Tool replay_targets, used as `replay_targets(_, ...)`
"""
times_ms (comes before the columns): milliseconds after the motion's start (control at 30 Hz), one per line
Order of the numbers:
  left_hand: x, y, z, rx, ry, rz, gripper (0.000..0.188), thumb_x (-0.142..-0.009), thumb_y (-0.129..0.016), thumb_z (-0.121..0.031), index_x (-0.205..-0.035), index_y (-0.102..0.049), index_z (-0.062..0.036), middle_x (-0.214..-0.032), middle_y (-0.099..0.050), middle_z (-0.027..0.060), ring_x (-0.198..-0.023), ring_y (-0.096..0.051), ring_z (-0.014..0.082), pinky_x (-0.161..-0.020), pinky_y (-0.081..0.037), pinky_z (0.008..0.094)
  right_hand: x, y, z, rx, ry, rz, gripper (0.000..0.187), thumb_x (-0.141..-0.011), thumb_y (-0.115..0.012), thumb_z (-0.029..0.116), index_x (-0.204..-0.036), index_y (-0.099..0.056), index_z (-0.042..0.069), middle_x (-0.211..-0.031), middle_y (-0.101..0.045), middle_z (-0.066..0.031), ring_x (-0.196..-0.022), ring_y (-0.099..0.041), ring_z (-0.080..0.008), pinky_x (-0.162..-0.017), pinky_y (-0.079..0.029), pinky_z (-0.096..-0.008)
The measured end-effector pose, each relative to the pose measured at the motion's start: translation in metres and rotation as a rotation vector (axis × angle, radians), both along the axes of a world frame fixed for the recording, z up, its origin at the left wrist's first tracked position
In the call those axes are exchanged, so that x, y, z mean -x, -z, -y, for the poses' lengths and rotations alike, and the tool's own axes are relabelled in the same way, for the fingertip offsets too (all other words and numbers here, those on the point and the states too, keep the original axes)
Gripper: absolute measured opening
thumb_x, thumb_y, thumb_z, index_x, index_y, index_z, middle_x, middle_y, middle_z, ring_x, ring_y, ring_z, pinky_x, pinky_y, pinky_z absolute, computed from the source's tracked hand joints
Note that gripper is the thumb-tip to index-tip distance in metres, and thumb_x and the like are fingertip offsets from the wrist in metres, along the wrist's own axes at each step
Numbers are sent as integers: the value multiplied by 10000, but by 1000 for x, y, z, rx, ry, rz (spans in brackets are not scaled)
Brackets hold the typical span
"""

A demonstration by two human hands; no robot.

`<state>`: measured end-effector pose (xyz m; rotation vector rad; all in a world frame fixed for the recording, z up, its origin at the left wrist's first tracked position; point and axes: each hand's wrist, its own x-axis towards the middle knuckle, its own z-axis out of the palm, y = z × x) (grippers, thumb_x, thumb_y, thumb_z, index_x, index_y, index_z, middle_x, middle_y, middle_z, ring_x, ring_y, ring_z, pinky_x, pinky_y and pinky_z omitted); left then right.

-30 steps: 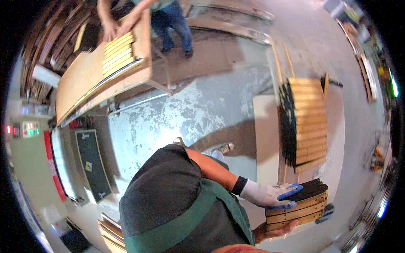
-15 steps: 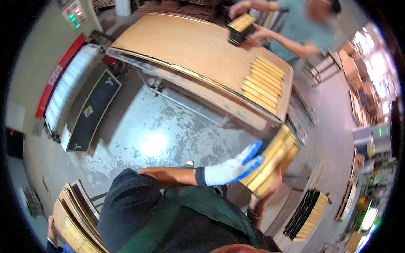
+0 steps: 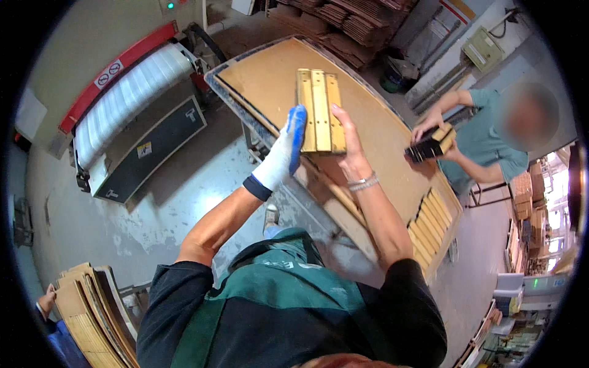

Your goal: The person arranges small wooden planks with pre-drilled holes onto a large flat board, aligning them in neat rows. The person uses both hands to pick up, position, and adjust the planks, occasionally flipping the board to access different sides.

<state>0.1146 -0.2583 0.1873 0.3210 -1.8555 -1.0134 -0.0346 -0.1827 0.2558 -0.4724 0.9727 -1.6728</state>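
Observation:
A bundle of flat gold-coloured strips (image 3: 319, 116) with small holes is held out ahead of me, its long sides pointing away. My left hand (image 3: 283, 150), in a white glove with blue fingers, presses against the bundle's left side. On the opposite side my bare right hand (image 3: 353, 147) grips it, thumb along the edge. Beneath and beyond is a tan-topped table (image 3: 380, 132). A row of similar gold strips (image 3: 432, 224) lies at its near right end. The undersides of the held strips are hidden.
Across the table at right, a co-worker (image 3: 485, 144) holds a black-and-gold bundle (image 3: 432, 144). A roller machine (image 3: 138, 101) with a red bar stands at left. Upright boards (image 3: 92, 313) are at lower left, beside another person's hand (image 3: 47, 300). Brown stacks (image 3: 343, 24) stand behind.
Both hands have brought the bundle from the lower right to in front of me, over the table, and straightened it. The view has also turned. My left hand now presses the bundle's side.

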Motion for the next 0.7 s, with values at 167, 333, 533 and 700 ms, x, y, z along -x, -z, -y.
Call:
replay_targets(167, 40, -17, 108, -727, 138, -106, 658, -1153, -281, -490, -1571, -393, 5, -1509, -547, 109, -1373, -525, 174, -1166, -405, 325, 44, -1, 140, -87, -202, -270, 545, -1023, -608, 448, -1351, -630, 13, -1199, -733, -100, -995, -737, -158, -858, -610, -308)
replay_targets(333, 57, -6, 151, -756, 90, -90, 602, -1152, -339, -462, -1523, -451, 0, -1436, -592, 107, -1288, -570, 162, -1126, -443, 329, 95, 5, 214, -219, -483, -457, 603, -1049, -564, 507, -1397, -609, 16, -1231, -731, -99, -1023, -736, -150, -882, -601, -301)
replay_targets(533, 113, -22, 198, -821, 172, -154, 503, -1152, -399, -331, -1524, -418, 7, -1371, -595, 161, -1228, -592, 226, -1093, -465, 358, 173, 6, 271, -355, -472, -695, 705, -1034, -552, 587, -1483, -561, 44, -1370, -669, -108, -1249, -639, -148, -1033, -523, -286)
replay_targets(700, 160, 28, 256, -71, -32, 5, 486, -1121, -457, -206, -1546, -375, 14, -1425, -539, 254, -1263, -575, 356, -1105, -462, 415, 237, -9, 325, -415, -486, -714, 651, -991, -643, 573, -1344, -673, 26, -1207, -735, -102, -1029, -719, -158, -870, -588, -295)
